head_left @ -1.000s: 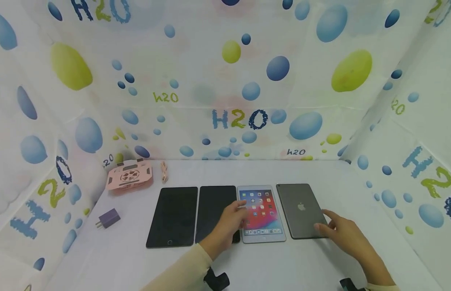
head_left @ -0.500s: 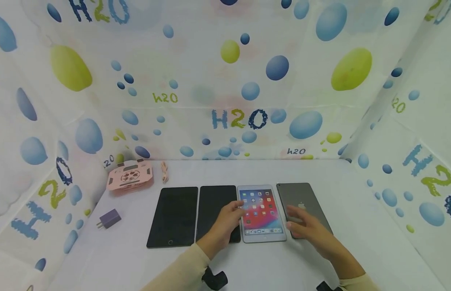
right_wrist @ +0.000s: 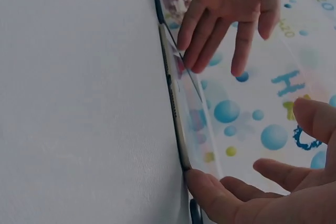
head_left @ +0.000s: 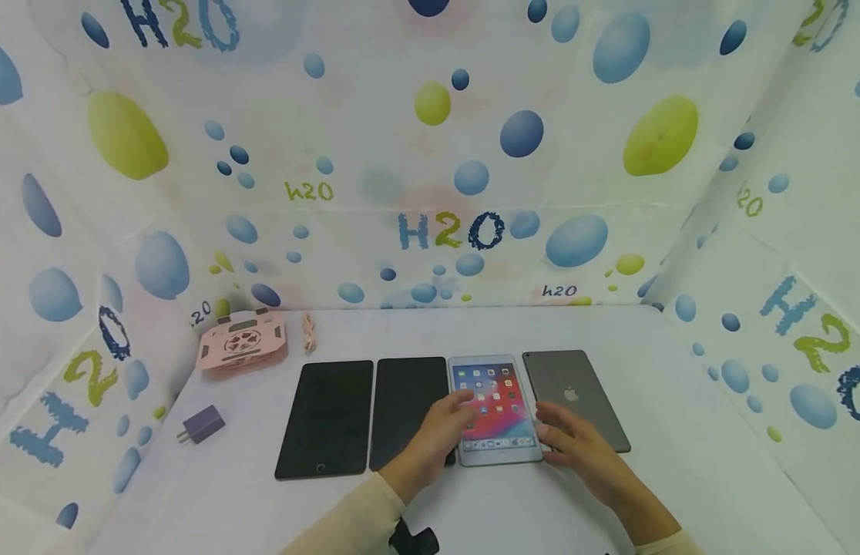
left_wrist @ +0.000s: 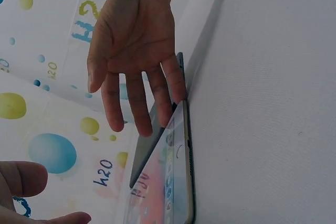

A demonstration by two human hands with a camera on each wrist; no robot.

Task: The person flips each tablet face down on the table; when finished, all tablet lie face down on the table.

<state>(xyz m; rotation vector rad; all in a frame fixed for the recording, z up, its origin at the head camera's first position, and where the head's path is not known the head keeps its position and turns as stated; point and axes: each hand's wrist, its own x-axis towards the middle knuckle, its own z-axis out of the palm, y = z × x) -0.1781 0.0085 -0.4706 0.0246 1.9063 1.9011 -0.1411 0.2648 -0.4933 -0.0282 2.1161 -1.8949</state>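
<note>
The bare right hand (head_left: pixel 582 447) has moved off the grey tablet onto the lower right corner of a slim white tablet (head_left: pixel 499 401) with its screen lit; the bare left hand (head_left: pixel 437 432) keeps to that tablet's left edge.

A pale apple-shaped logo (head_left: pixel 570 394) shows on the back of the matte dark-grey tablet (head_left: pixel 579 378), which lies face down. The white cloth backdrop (head_left: pixel 374 116) reads "H2O" in big blue and green letters and "h2O" in smaller script. Any lettering under the app icons is too small to read.

The white tablet lies flat and face up on the white-covered table (head_left: pixel 693 501), its screen red and blue with rows of icons and a dock of icons along the bottom. The left hand is relaxed at its 8 o'clock, the right at its 4 o'clock with fingers spread; neither grips it.

The grey tablet sits at 3 o'clock. At 9 o'clock come a plain black tablet (head_left: pixel 402 385), its lower right part hidden by the left hand, then a black tablet with a round home button (head_left: pixel 324 416), then a purple block-shaped plug (head_left: pixel 203 424). Towards 10 o'clock are a coiled pink cable (head_left: pixel 309 334) and a pink, many-sided box (head_left: pixel 243 343).
</note>
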